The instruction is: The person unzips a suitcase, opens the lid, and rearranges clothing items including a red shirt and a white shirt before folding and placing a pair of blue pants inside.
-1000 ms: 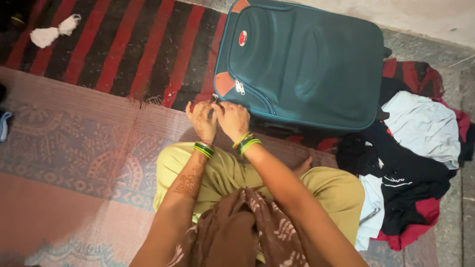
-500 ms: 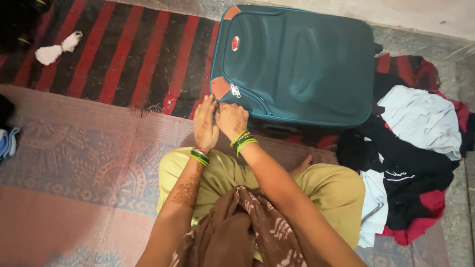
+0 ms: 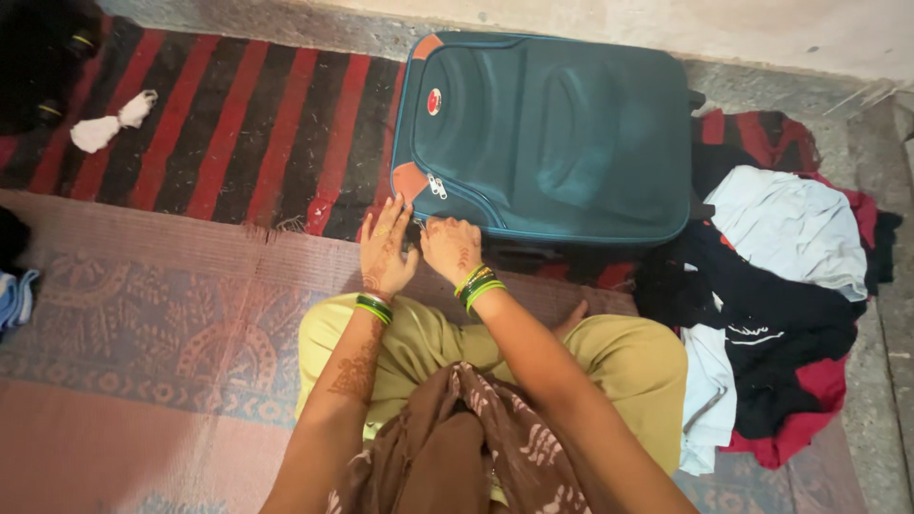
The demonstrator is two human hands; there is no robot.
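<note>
Sitting cross-legged on the rug (image 3: 143, 324), the person has both hands at the near left corner of the teal suitcase (image 3: 552, 133). The left hand (image 3: 386, 252) lies flat with fingers spread open against that corner; the right hand (image 3: 449, 249) curls beside it — whether it pinches a zip pull I cannot tell. The lid looks closed. Clothes (image 3: 771, 286) lie heaped right of the suitcase — not packed.
</note>
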